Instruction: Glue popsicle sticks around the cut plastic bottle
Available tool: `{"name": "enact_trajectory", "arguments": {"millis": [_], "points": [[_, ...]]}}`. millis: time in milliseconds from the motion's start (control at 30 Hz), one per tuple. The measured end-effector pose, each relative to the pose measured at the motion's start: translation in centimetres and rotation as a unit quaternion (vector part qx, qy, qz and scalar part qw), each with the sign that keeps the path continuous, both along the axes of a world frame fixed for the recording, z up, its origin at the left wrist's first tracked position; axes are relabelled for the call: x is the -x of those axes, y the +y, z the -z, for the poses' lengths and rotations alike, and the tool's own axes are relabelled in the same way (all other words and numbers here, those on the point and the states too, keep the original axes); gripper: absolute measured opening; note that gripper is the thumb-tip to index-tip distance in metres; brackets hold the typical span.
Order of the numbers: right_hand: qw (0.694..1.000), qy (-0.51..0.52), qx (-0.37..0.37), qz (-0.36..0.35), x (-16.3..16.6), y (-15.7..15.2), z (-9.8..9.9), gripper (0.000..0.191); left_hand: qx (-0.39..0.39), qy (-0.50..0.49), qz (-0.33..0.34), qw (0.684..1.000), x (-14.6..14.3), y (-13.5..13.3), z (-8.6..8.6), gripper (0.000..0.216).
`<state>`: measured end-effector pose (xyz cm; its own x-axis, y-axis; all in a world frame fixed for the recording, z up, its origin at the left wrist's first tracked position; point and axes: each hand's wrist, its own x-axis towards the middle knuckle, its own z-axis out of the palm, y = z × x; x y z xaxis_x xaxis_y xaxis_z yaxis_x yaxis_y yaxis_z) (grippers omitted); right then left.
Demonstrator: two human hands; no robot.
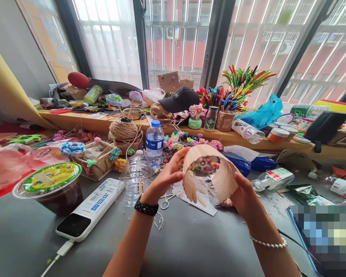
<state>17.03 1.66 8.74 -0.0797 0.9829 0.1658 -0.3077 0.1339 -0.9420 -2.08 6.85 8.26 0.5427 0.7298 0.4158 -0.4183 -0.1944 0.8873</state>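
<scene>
A pale wood-coloured curved band (203, 151) with a scalloped lower edge is held up over the grey table. It looks like many flat round-ended sticks side by side, bent into an open ring. My left hand (170, 175) grips its left side, thumb and fingers on the wall. My right hand (244, 194) holds the right side, its fingertips partly hidden behind the band. Below it lies a white sheet (209, 209) with a flat wooden stick (201, 201) on it. A clear plastic bottle piece (135, 175) stands left of my left hand.
A blue-capped water bottle (155, 144) stands behind my left hand. To the left are a white power bank (103, 202) and a sealed cup (59, 192). A tablet (320, 238) lies at right. Twine (123, 132), a black cap (180, 100) and pipe cleaners (227, 98) crowd the back.
</scene>
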Motion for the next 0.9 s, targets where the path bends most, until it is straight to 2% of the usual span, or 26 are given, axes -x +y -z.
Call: {"name": "enact_trajectory", "arguments": {"millis": [133, 233, 467, 600, 767, 833, 900], "points": [[0.999, -0.015, -0.022, -0.035, 0.1, 0.0, 0.3, 0.073, -0.004, 0.041, 0.007, 0.999, 0.1, -0.5, -0.7, 0.080], [0.999, -0.009, -0.032, -0.039, 0.2, 0.0, 0.5, 0.072, -0.038, 0.053, 0.003, 0.998, 0.2, -0.7, -1.0, 0.086], [0.997, -0.005, -0.071, -0.039, 0.3, 0.2, 0.7, 0.076, -0.134, 0.167, -0.067, 0.975, 0.9, -2.3, -2.4, 0.097], [0.993, -0.035, -0.103, -0.038, 0.1, 0.0, 0.6, 0.078, -0.177, 0.186, -0.108, 0.960, 0.8, -3.3, -3.2, 0.095], [0.976, -0.181, -0.101, -0.063, -2.2, -0.8, -0.2, 0.092, -0.269, 0.189, -0.149, 0.933, 0.7, -3.9, -3.8, 0.098], [0.953, -0.285, -0.097, -0.030, -3.1, -1.1, -0.8, 0.095, -0.310, 0.214, -0.171, 0.910, 0.7, -4.2, -4.0, 0.100], [0.915, -0.383, -0.125, 0.022, -3.6, -1.5, -1.3, 0.095, -0.342, 0.244, -0.194, 0.886, 0.5, -4.5, -4.2, 0.100]]}}
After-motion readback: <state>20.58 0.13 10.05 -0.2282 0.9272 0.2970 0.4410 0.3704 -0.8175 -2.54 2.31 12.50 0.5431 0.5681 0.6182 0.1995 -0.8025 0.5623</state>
